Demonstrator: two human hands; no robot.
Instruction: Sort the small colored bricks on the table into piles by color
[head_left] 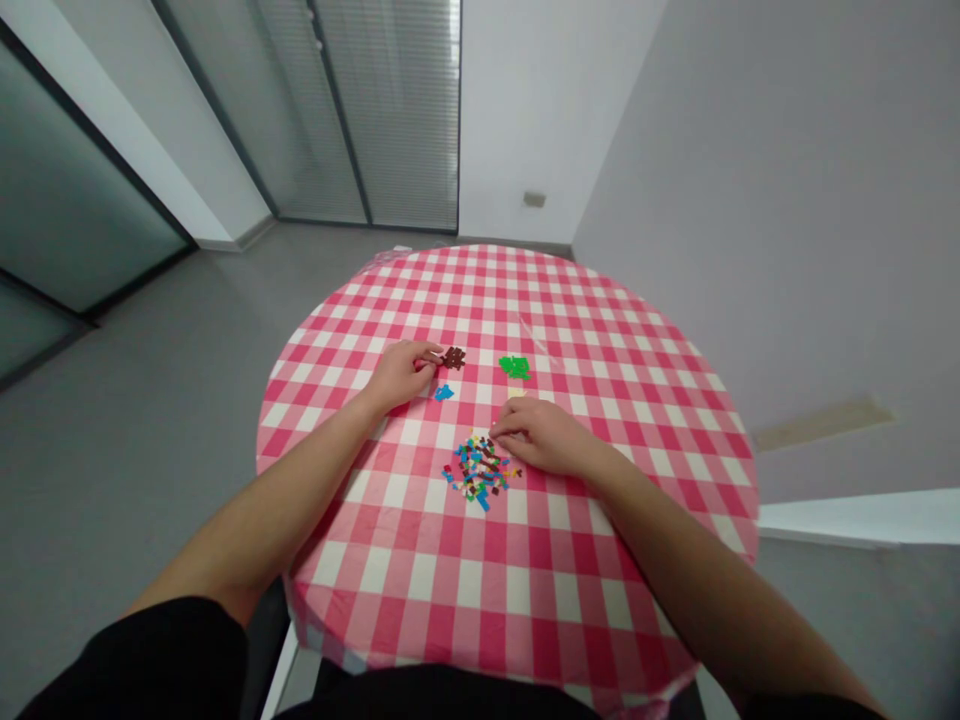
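Note:
My left hand [405,375] reaches to the edge of a small brown pile of toy bricks [454,358], its fingers drawn together at the bricks. What lies between those fingertips is too small to make out. Just below it lies a little blue pile [444,393]. My right hand [544,434] is at the upper right edge of a mixed heap of tiny coloured bricks [480,470], thumb and finger pinched together. Anything in that pinch is too small to name. Beyond the right hand sit a green pile [515,367] and some pale yellow pieces [516,393], partly hidden by the hand.
The bricks lie on a round table with a red and white checked cloth [465,590]. A grey wall [750,200] rises close on the right. Glass partitions [405,120] stand behind and to the left, with grey floor [187,400] between.

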